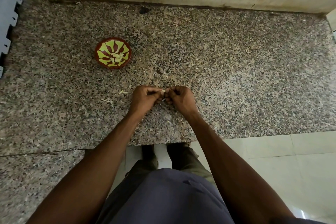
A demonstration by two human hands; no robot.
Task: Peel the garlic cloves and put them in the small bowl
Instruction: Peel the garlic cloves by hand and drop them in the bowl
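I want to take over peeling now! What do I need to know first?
Left hand and right hand both pinch one garlic clove between them, just above the counter; keep that grip.
The small bowl sits on the counter, ahead and to the left of the hands.
Done: a few peeled cloves lie in the bowl; bits of peel lie left of the hands.
Left: finish peeling this clove and drop it in the bowl. No other unpeeled cloves show.

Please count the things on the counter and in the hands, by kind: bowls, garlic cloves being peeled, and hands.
Small bowl: 1
Garlic clove held between left hand and right hand: 1
Hands: 2
Total: 4
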